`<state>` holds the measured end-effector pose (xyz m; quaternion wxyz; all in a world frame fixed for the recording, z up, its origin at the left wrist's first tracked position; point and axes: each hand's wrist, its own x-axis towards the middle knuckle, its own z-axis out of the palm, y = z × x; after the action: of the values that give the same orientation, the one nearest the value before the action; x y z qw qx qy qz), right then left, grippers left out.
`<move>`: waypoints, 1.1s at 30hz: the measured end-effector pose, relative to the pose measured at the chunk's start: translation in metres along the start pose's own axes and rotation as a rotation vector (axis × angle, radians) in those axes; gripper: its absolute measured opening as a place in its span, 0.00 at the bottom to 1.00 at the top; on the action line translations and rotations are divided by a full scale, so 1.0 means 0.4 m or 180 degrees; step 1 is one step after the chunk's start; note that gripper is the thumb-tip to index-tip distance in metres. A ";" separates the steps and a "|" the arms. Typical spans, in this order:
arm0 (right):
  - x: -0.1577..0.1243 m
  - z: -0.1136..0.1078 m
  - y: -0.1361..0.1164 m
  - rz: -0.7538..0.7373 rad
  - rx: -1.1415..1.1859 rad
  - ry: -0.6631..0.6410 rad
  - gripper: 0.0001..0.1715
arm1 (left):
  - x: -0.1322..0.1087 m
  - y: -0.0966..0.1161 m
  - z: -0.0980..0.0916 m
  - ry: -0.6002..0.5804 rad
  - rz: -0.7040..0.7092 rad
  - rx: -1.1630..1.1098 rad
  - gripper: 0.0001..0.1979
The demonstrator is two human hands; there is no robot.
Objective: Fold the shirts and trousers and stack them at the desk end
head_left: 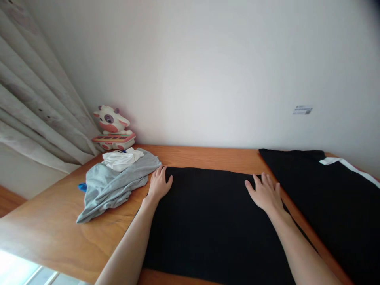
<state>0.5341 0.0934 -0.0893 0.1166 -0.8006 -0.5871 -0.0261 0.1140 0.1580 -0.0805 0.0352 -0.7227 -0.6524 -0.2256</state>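
Note:
A piece of black cloth (pixel 208 221) lies spread flat on the wooden table (pixel 59 233) in front of me. What kind of garment it is, I cannot make out. My left hand (pixel 159 184) rests on its far left corner, fingers stretched out and holding nothing. At the far right corner lies my right hand (pixel 265 194), palm down with the fingers spread. My forearms cover parts of the cloth's left and right edges.
Left of the cloth are a crumpled grey garment (pixel 118 186) and a white cloth (pixel 122 159). Behind them a cow toy with a keyboard (pixel 114 128) stands against the wall. Another black cloth with a white strip (pixel 329 206) lies at right. A curtain (pixel 38 87) hangs at left.

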 end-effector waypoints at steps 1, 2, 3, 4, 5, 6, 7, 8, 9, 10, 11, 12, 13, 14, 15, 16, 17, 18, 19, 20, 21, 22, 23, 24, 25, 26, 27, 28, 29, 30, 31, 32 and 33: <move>-0.005 -0.011 -0.016 -0.0079 0.0000 0.0276 0.37 | -0.001 0.018 -0.014 0.0237 0.0027 -0.0015 0.24; -0.012 -0.024 -0.036 -0.0230 0.0041 0.0545 0.34 | -0.003 0.043 -0.029 0.0387 0.0130 -0.0044 0.23; -0.020 -0.037 -0.060 -0.0446 0.0137 0.0766 0.32 | -0.007 0.075 -0.044 0.0441 0.0293 -0.0090 0.21; -0.029 -0.047 -0.087 -0.0695 0.0284 0.0911 0.30 | -0.014 0.111 -0.058 0.0393 0.0497 -0.0156 0.19; -0.040 -0.054 -0.116 -0.0930 0.0454 0.0974 0.29 | -0.025 0.150 -0.067 0.0287 0.0728 -0.0255 0.18; -0.053 -0.056 -0.143 -0.1116 0.0608 0.0974 0.28 | -0.038 0.187 -0.072 0.0153 0.0922 -0.0359 0.19; -0.066 -0.053 -0.168 -0.1266 0.0708 0.0914 0.29 | -0.052 0.221 -0.072 0.0006 0.1086 -0.0450 0.19; -0.080 -0.046 -0.188 -0.1384 0.0750 0.0787 0.30 | -0.068 0.248 -0.066 -0.0169 0.1214 -0.0498 0.22; -0.092 -0.035 -0.204 -0.1475 0.0739 0.0588 0.31 | -0.083 0.267 -0.056 -0.0358 0.1268 -0.0491 0.24; -0.103 -0.024 -0.213 -0.1529 0.0697 0.0342 0.32 | -0.096 0.278 -0.044 -0.0553 0.1293 -0.0458 0.26; -0.112 -0.013 -0.217 -0.1546 0.0650 0.0089 0.33 | -0.107 0.281 -0.031 -0.0738 0.1285 -0.0407 0.27; -0.118 -0.003 -0.216 -0.1538 0.0623 -0.0130 0.33 | -0.115 0.278 -0.018 -0.0889 0.1260 -0.0358 0.28; -0.122 0.004 -0.212 -0.1520 0.0620 -0.0290 0.33 | -0.120 0.272 -0.007 -0.0997 0.1243 -0.0322 0.28; -0.123 0.008 -0.207 -0.1509 0.0635 -0.0378 0.33 | -0.123 0.265 0.002 -0.1053 0.1238 -0.0304 0.28; -0.123 0.010 -0.201 -0.1514 0.0657 -0.0410 0.32 | -0.123 0.257 0.007 -0.1065 0.1241 -0.0295 0.28; -0.121 0.010 -0.196 -0.1525 0.0679 -0.0406 0.32 | -0.123 0.252 0.010 -0.1049 0.1246 -0.0288 0.28; -0.120 0.010 -0.192 -0.1536 0.0695 -0.0395 0.32 | -0.123 0.248 0.011 -0.1021 0.1254 -0.0281 0.28; -0.118 0.009 -0.190 -0.1544 0.0704 -0.0384 0.32 | -0.122 0.247 0.010 -0.0997 0.1265 -0.0274 0.28; -0.117 0.008 -0.189 -0.1548 0.0713 -0.0376 0.32 | -0.122 0.247 0.009 -0.0988 0.1274 -0.0264 0.28; -0.117 0.008 -0.188 -0.1553 0.0724 -0.0375 0.32 | -0.122 0.249 0.007 -0.0996 0.1281 -0.0254 0.28; -0.116 0.009 -0.188 -0.1557 0.0734 -0.0382 0.32 | -0.123 0.251 0.004 -0.1016 0.1286 -0.0244 0.28; -0.116 0.009 -0.189 -0.1562 0.0741 -0.0393 0.32 | -0.123 0.253 0.002 -0.1040 0.1287 -0.0235 0.28; -0.117 0.010 -0.189 -0.1563 0.0747 -0.0404 0.32 | -0.123 0.255 0.000 -0.1066 0.1288 -0.0231 0.28; -0.117 0.011 -0.189 -0.1561 0.0755 -0.0408 0.32 | -0.124 0.256 -0.002 -0.1083 0.1288 -0.0231 0.28; -0.117 0.012 -0.189 -0.1559 0.0762 -0.0407 0.32 | -0.124 0.257 -0.003 -0.1092 0.1291 -0.0233 0.28; -0.117 0.012 -0.189 -0.1559 0.0769 -0.0402 0.32 | -0.124 0.257 -0.005 -0.1093 0.1296 -0.0232 0.28; -0.117 0.012 -0.189 -0.1558 0.0777 -0.0397 0.32 | -0.124 0.258 -0.006 -0.1097 0.1302 -0.0226 0.28; -0.117 0.012 -0.188 -0.1559 0.0783 -0.0395 0.32 | -0.124 0.258 -0.007 -0.1103 0.1306 -0.0216 0.28; -0.117 0.012 -0.188 -0.1562 0.0786 -0.0396 0.32 | -0.123 0.259 -0.009 -0.1111 0.1307 -0.0203 0.28; -0.116 0.012 -0.188 -0.1566 0.0785 -0.0405 0.32 | -0.123 0.259 -0.011 -0.1120 0.1303 -0.0189 0.28; -0.116 0.013 -0.187 -0.1566 0.0784 -0.0415 0.32 | -0.123 0.260 -0.012 -0.1130 0.1298 -0.0177 0.28; -0.116 0.014 -0.187 -0.1561 0.0783 -0.0421 0.32 | -0.123 0.261 -0.014 -0.1139 0.1294 -0.0170 0.28; -0.116 0.016 -0.186 -0.1555 0.0785 -0.0420 0.32 | -0.123 0.262 -0.015 -0.1145 0.1290 -0.0168 0.28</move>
<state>0.4486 0.0727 -0.0921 0.1649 -0.6152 -0.7677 0.0704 0.2103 0.0949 -0.0680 -0.0557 -0.8676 -0.4841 -0.0988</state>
